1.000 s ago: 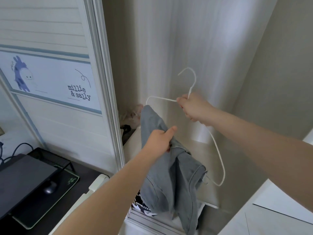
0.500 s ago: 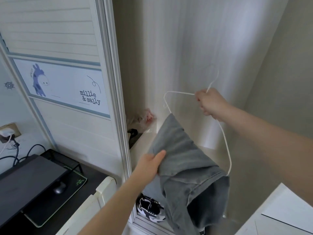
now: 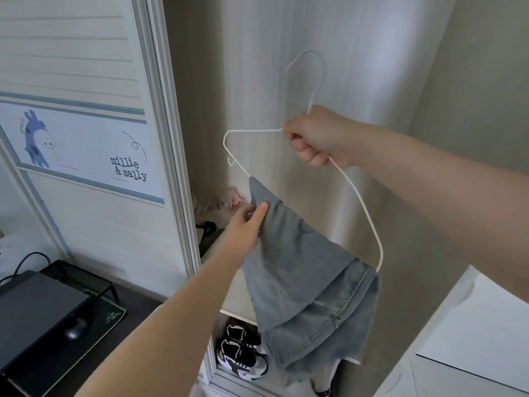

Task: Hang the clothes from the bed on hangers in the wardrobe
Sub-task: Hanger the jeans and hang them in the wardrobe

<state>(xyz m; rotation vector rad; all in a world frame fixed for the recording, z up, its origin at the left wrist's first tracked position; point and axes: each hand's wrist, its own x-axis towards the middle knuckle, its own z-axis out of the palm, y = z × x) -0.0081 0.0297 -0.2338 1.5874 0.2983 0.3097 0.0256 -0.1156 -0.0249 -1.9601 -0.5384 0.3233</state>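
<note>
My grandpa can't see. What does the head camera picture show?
The right hand grips a white wire hanger inside an open wardrobe, while the left hand holds a grey garment draped over its bar. Sneakers sit below.

a picture at the left shows a blue animal and the words "millie & sally". below it, near left, a grey mouse sits on a green-edged mat, just beside a dark slab on a black stand. a black cable loops behind them. black-and-white sneakers stand low in the middle. a white top lies near right.
</note>
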